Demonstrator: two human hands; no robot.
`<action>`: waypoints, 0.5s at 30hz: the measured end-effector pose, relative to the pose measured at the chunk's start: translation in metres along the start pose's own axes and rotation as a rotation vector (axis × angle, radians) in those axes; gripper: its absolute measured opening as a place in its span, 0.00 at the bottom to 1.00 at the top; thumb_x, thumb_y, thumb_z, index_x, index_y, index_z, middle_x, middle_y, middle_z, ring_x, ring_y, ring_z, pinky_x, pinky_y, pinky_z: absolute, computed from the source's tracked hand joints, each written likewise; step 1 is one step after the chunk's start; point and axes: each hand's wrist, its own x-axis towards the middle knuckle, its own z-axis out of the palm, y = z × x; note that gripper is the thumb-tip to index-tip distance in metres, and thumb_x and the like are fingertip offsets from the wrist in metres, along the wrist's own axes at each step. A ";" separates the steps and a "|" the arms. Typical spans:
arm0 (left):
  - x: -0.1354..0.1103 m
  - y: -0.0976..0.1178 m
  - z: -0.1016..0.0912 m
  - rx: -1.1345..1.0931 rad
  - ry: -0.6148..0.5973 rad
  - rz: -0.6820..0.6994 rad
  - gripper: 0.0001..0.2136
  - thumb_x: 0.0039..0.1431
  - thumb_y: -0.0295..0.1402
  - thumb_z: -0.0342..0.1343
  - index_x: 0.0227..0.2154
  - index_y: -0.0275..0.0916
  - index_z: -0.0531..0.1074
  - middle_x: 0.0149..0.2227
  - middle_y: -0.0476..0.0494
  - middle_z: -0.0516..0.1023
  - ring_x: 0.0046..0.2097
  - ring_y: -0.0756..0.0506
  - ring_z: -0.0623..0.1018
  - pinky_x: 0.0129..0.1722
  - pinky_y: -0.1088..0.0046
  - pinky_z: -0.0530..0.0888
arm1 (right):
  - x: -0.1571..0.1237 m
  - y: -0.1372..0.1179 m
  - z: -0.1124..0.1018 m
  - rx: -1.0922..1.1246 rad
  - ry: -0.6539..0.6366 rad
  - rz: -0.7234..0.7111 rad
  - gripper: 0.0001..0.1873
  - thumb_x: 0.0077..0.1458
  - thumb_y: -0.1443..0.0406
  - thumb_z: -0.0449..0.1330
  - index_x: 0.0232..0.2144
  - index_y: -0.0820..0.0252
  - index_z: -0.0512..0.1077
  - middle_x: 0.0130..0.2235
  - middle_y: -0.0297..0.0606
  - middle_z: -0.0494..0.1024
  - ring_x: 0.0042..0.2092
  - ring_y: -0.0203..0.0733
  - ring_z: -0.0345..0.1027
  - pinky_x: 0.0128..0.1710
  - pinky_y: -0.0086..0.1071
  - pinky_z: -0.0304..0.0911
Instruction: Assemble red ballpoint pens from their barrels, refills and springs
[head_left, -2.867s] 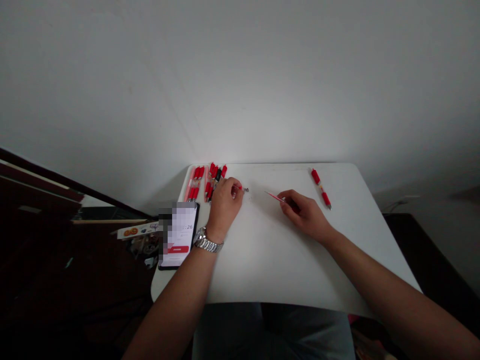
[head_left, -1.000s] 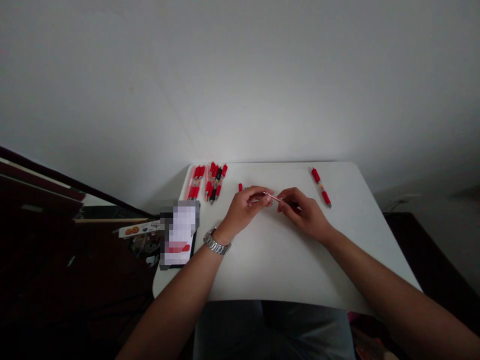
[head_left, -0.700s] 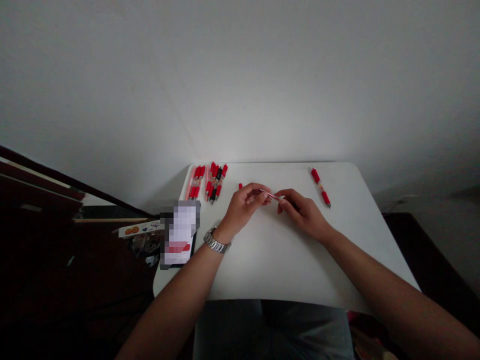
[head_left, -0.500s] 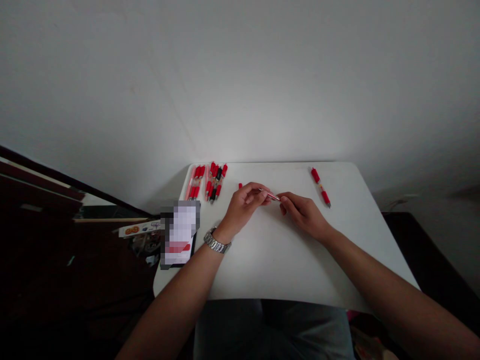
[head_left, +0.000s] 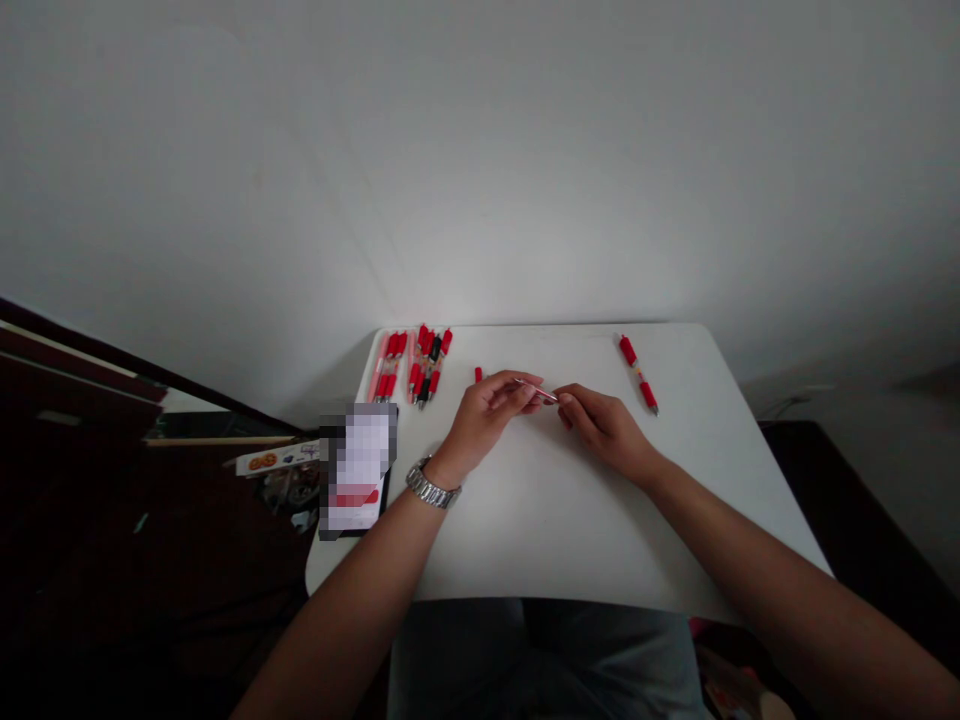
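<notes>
A slim, glossy, reddish rod (head_left: 538,391) was held over the middle of the smooth white counter (head_left: 510,535), its long axis nearly parallel to the far edge, its left end angled slightly toward it. It was pinched by the fingers of the left hand (head_left: 489,410) and, at its right end, the right hand (head_left: 602,428). Red-gripped pens (head_left: 416,377) were clustered at the counter's far left corner.

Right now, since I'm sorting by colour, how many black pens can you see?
1. The black pen lies between red pens near the table's far left corner, beyond the phone. Another could be hidden behind the left hand.
</notes>
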 end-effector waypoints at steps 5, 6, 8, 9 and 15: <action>0.001 0.000 0.001 -0.074 0.006 -0.008 0.12 0.64 0.41 0.62 0.43 0.39 0.78 0.43 0.41 0.83 0.45 0.46 0.84 0.51 0.64 0.82 | 0.001 0.001 0.000 -0.045 0.056 -0.006 0.15 0.70 0.55 0.52 0.46 0.58 0.71 0.31 0.35 0.75 0.30 0.38 0.66 0.33 0.32 0.63; 0.001 0.000 0.002 -0.083 0.009 -0.011 0.11 0.64 0.41 0.63 0.43 0.39 0.78 0.43 0.41 0.83 0.45 0.47 0.84 0.51 0.65 0.82 | 0.001 0.002 0.001 -0.052 0.069 -0.010 0.14 0.69 0.55 0.54 0.46 0.58 0.71 0.32 0.36 0.77 0.30 0.38 0.67 0.34 0.32 0.63; 0.001 0.000 0.002 -0.095 0.016 -0.020 0.11 0.63 0.40 0.64 0.42 0.38 0.78 0.42 0.41 0.83 0.43 0.47 0.84 0.50 0.66 0.82 | 0.001 0.003 0.001 -0.066 0.087 -0.013 0.12 0.67 0.56 0.56 0.45 0.57 0.70 0.34 0.38 0.78 0.30 0.38 0.68 0.33 0.32 0.64; 0.001 0.000 0.002 -0.096 0.020 -0.024 0.11 0.63 0.40 0.64 0.42 0.38 0.78 0.42 0.41 0.83 0.43 0.47 0.84 0.50 0.66 0.82 | 0.001 0.004 0.001 -0.071 0.089 -0.012 0.12 0.66 0.56 0.57 0.44 0.57 0.70 0.35 0.38 0.79 0.30 0.37 0.68 0.33 0.31 0.64; 0.001 0.000 0.003 -0.074 0.043 -0.046 0.14 0.62 0.43 0.64 0.41 0.37 0.77 0.42 0.40 0.83 0.45 0.45 0.84 0.49 0.64 0.82 | 0.001 0.006 0.003 -0.093 0.089 -0.005 0.12 0.65 0.56 0.58 0.45 0.56 0.68 0.34 0.36 0.78 0.29 0.37 0.67 0.30 0.30 0.62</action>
